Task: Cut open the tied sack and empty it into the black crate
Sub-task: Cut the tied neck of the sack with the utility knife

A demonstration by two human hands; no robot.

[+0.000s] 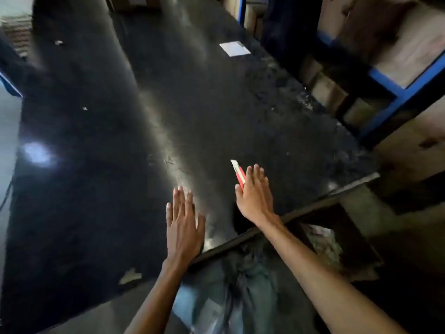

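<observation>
A red utility knife (238,171) with its pale blade tip out lies on the black table (96,165). My right hand (255,196) is flat above it with fingers straight, and the knife's rear end is hidden under the thumb side of the hand. My left hand (184,227) is spread flat over the table near its front edge and holds nothing. No sack is in view. A dark open box (337,237) with pale stuff inside sits below the table's edge at the right; I cannot tell whether it is the black crate.
A white square of paper (234,48) lies at the table's far side. A blue-framed rack (397,92) with cardboard boxes stands to the right. A torn pale scrap (130,276) lies at the near table edge. The picture is blurred.
</observation>
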